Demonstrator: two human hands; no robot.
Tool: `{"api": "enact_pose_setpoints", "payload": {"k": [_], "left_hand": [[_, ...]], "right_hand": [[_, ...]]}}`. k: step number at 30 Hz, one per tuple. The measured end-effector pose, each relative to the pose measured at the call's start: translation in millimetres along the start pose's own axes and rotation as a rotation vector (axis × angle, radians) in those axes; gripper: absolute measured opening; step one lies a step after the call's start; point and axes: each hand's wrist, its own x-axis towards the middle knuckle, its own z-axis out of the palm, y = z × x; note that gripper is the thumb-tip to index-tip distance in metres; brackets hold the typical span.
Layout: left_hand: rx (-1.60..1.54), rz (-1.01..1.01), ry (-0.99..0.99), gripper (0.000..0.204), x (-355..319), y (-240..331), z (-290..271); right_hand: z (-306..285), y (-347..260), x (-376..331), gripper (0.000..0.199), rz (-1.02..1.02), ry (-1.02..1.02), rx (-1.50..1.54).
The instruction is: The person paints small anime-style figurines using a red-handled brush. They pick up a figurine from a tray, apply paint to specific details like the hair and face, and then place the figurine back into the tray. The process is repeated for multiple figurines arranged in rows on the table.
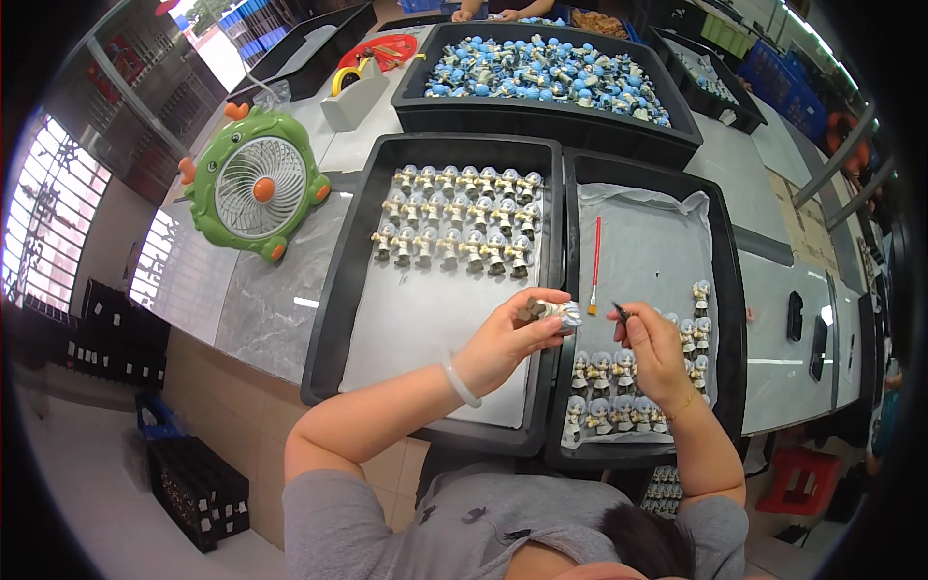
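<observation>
My left hand [507, 338] pinches one figurine [551, 310]; my right hand [652, 343] grips one brush [620, 310] (three trays [333, 280] ahead).

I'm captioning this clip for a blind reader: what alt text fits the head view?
A person's left hand holds a small figurine while the right hand holds a fine brush near it, above two black trays of figurine rows. A green desk fan stands to the left.
</observation>
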Motion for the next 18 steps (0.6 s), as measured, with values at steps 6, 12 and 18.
{"api": "enact_pose_setpoints", "payload": {"k": [6,12,18], "left_hand": [[-0.051,-0.034,0.025,0.043,0.0,3.7,-0.5],[-0.043,-0.017,0.036,0.043,5.2,7.0,-2.0],[0.045,0.105,-0.010,0.051,-2.2,7.9,5.0]], "right_hand": [[-1.3,-8.3,-2.5,0.020,0.020,-0.103,-0.026],[-7.2,-1.0,1.1,0.020,-0.023,-0.042,-0.052],[-12.4,-12.2,1.8,0.015,-0.220,-0.053,-0.238]]}}
